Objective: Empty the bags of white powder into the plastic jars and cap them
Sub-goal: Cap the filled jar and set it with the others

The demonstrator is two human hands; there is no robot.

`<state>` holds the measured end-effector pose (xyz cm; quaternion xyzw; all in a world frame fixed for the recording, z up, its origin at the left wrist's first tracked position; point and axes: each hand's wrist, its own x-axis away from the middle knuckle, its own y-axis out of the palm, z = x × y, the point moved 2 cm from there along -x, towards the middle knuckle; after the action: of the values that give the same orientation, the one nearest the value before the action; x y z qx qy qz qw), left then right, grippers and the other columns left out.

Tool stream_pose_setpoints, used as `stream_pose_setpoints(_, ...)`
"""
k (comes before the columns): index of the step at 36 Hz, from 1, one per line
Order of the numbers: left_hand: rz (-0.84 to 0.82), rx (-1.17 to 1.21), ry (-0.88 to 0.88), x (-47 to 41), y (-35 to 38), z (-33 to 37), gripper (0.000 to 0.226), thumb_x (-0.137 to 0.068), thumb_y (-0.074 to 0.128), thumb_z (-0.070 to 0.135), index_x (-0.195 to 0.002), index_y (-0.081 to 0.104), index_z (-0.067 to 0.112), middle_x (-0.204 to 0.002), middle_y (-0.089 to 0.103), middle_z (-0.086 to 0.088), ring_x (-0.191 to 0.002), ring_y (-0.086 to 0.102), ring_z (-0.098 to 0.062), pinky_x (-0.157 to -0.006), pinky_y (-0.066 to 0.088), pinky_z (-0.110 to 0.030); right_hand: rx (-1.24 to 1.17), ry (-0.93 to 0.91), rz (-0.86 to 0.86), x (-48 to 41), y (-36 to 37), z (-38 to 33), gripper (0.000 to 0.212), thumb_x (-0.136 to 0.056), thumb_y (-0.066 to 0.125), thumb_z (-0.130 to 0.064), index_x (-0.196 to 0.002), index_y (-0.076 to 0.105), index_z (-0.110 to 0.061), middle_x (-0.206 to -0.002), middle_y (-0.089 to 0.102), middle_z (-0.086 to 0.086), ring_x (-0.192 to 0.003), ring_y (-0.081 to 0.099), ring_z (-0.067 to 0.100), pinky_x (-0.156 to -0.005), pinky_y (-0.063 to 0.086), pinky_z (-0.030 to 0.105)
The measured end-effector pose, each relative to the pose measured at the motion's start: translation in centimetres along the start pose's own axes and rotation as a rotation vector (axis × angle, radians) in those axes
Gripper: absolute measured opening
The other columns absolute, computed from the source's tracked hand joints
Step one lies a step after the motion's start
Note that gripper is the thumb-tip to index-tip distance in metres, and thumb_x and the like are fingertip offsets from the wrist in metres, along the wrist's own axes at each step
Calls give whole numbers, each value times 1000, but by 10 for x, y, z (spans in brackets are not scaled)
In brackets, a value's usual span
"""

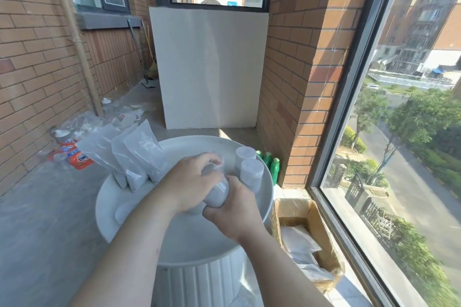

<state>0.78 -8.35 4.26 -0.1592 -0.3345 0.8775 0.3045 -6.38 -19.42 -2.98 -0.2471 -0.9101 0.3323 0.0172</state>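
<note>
Over the round white table (139, 227), a clear plastic jar (217, 194) filled with white powder is tilted between both hands. My right hand (234, 212) grips its lower body from the right. My left hand (192, 182) curls over its top end, where a bit of clear plastic shows; the jar's mouth is hidden. Two more jars (250, 169) with white lids stand upright at the table's far right. Three full bags of white powder (139, 154) lean together at the table's far left.
An open cardboard box (309, 239) with more powder bags sits on the floor to the right, by the window. Green bottles (270, 164) stand against the brick pillar. Empty bags, an orange packet (79, 157) and bottles litter the floor to the left.
</note>
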Motion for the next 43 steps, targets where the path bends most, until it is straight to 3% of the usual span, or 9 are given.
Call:
stream_pose_setpoints(3,78,-350,-66,0,1,-3,57,-94,29,70,-130,54,34,-129,58,9,-118,52,-16,-91,43,-33,-21,6,12,-1,-3,0,43,-68,75,-31,-104,53,-23,-97,64,-8,-86,60,8,-59,42,14)
stream_pose_setpoints(6,46,-331,-78,-2,6,-8,58,-91,30,73,-119,57,30,-89,59,6,-86,55,-15,-63,37,-26,-40,37,-24,0,-5,2,42,-69,77,-30,-103,53,-23,-92,63,-10,-79,59,3,-54,42,13)
stream_pose_setpoints(11,-18,-339,-11,-4,3,-10,55,-95,43,62,-138,52,28,-130,58,0,-114,54,-19,-86,40,-29,-141,112,-138,1,-4,6,38,-67,79,-25,-96,56,-27,-85,65,-11,-66,58,3,-51,41,12)
stream_pose_setpoints(16,-21,-324,11,-5,9,-14,61,-93,45,65,-142,50,28,-139,55,-1,-124,51,-21,-94,40,-28,-152,147,-196,-4,-5,12,44,-61,82,-27,-97,57,-26,-87,67,-6,-68,62,11,-61,52,27)
stream_pose_setpoints(20,-16,-189,-2,-6,14,-17,88,-73,35,83,-141,52,30,-125,62,3,-113,58,-17,-92,42,-26,-115,166,-153,-11,-7,19,67,-47,83,-53,-104,55,-33,-105,66,-2,-89,68,18,-79,61,43)
stream_pose_setpoints(25,110,-6,-34,-8,12,-19,79,-84,31,75,-149,38,32,-113,64,3,-104,61,-18,-90,41,-29,-124,231,6,-15,-15,32,76,-42,77,-52,-111,50,-35,-105,66,-10,-97,66,18,-85,57,43)
stream_pose_setpoints(31,288,-145,-101,-13,6,-43,45,-101,46,44,-139,50,22,-119,61,6,-101,50,-12,-87,40,-30,-56,249,115,-15,-28,42,73,-75,83,-25,-136,43,-24,-124,53,-4,-107,54,18,-83,41,26)
stream_pose_setpoints(34,302,-178,-155,-17,4,-58,39,-101,47,32,-137,52,21,-125,60,2,-111,56,-19,-94,46,-36,10,237,138,-19,-28,45,67,-79,78,-25,-138,46,-24,-133,46,1,-101,50,16,-83,39,26)
stream_pose_setpoints(43,271,-226,-258,-19,6,-78,41,-97,42,13,-136,53,19,-136,54,-4,-122,53,-24,-96,44,-34,454,179,239,-28,-26,49,67,-88,68,-42,-144,35,-28,-146,44,-6,-127,42,27,-99,36,40)
